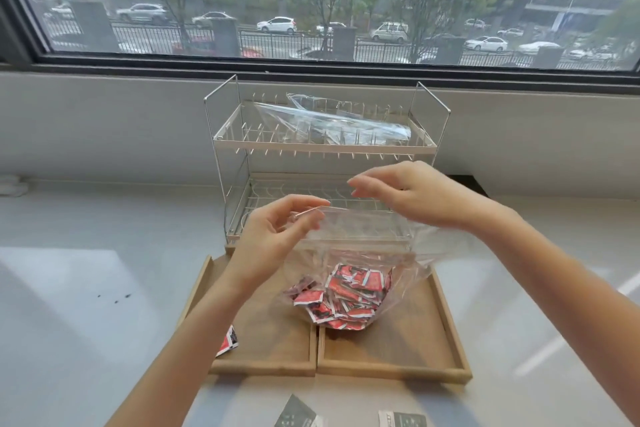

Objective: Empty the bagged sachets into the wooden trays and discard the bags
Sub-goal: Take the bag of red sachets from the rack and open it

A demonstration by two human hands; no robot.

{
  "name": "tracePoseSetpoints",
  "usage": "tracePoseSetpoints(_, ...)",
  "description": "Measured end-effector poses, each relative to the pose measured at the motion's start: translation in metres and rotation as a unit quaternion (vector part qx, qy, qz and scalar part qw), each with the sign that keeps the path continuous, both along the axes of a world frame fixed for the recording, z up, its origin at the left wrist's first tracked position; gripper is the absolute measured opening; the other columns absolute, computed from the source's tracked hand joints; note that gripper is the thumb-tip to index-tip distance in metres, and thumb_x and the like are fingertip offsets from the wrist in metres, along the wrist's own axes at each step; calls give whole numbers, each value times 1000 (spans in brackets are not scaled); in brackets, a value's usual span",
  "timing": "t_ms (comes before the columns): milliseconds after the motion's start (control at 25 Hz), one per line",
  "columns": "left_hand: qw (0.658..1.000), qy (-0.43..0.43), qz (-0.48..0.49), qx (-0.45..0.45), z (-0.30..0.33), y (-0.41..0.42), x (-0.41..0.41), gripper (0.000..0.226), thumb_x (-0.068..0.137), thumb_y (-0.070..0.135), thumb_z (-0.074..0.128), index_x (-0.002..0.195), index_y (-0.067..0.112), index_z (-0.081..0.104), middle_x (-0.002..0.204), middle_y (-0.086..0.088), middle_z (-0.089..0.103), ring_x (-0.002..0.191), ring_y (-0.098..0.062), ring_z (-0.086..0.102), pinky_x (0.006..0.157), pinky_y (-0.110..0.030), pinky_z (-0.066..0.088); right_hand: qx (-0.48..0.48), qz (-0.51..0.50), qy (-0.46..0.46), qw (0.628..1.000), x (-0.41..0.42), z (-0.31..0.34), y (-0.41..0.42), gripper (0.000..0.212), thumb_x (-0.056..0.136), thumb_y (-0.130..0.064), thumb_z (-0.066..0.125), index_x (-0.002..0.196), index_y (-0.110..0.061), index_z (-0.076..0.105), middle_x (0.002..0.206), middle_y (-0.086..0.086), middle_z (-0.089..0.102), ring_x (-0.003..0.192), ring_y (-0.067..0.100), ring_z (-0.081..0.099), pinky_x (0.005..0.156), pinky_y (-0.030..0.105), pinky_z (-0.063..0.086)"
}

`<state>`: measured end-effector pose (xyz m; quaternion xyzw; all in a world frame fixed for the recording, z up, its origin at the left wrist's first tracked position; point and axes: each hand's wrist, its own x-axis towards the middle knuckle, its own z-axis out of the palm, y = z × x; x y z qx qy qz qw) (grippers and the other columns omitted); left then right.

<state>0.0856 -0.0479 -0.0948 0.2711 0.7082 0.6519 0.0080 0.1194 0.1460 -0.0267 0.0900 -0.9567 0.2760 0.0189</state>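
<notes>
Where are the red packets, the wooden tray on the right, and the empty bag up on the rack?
red packets (346, 298), head view, middle of the pile inside the bag
right wooden tray (391, 376), head view, its near rim
empty bag (332, 121), head view, crumpled middle

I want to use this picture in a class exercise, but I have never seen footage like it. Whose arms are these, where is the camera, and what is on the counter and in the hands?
There is no machine: a person wears a camera on the head, so you look forward and down along their own arms. The left hand pinches the rim of a clear plastic bag, which holds red sachets. The right hand hovers at the rim with relaxed fingers; whether it touches is unclear. Below stand two wooden trays side by side, the left tray holding one loose sachet, the right tray under the bag. Behind is a wire rack with another clear bag on its upper tier.
</notes>
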Motion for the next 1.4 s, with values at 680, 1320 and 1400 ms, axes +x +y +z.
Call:
tracePoseSetpoints(680, 996, -10, 76, -38, -31, 4, 16, 8, 83, 15, 60, 89, 15, 65, 89, -2, 69, 83, -13, 65, 74, -17, 51, -69, 58, -157, 983, 8, -20, -4, 41, 92, -41, 36, 98, -16, 68, 90, -6, 70, 79, 6, 64, 70, 18, 51)
tracePoseSetpoints(1320, 995, -48, 87, 21, -28, 6, 34, 13, 80, 11, 63, 75, 18, 53, 73, 3, 59, 65, 1, 57, 50, -8, 45, -154, -10, 40, 987, 22, -56, -42, 10, 75, -19, 68, 75, -29, 68, 72, -5, 70, 70, 5, 63, 65, 12, 49)
tracePoseSetpoints(1400, 996, -48, 76, 22, -26, 6, 35, 12, 79, 13, 63, 74, 16, 53, 72, 2, 60, 64, 0, 58, 50, -9, 45, -168, -20, 44, 985, 25, -58, -42, 5, 74, -20, 70, 78, -24, 70, 73, -4, 71, 70, 4, 64, 65, 11, 49)
